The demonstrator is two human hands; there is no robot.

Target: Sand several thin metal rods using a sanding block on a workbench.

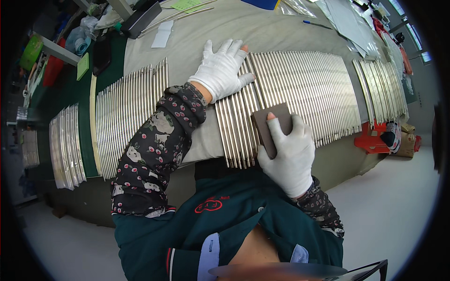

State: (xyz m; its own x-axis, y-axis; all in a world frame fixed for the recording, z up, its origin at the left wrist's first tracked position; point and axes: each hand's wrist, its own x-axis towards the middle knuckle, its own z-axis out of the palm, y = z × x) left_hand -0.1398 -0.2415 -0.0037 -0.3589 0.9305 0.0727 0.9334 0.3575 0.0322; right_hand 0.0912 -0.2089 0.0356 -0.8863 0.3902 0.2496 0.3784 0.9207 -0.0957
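Observation:
A long row of thin silver metal strips [309,84] lies side by side on a grey cloth-covered table [262,28]. My left hand [222,68], in a white glove, lies flat with fingers spread on the strips' far left end, pressing them down. My right hand [288,150], also gloved, grips a small brown sanding block [269,126] and holds it against the near ends of the strips. One fingertip pokes through the glove on top of the block.
Another batch of strips [129,100] lies to the left, a smaller pile [68,143] farther left, and one more [382,89] at the right. A blue pen [316,24], papers and plastic bags sit at the far edge. A red crate [372,138] stands below the table's right end.

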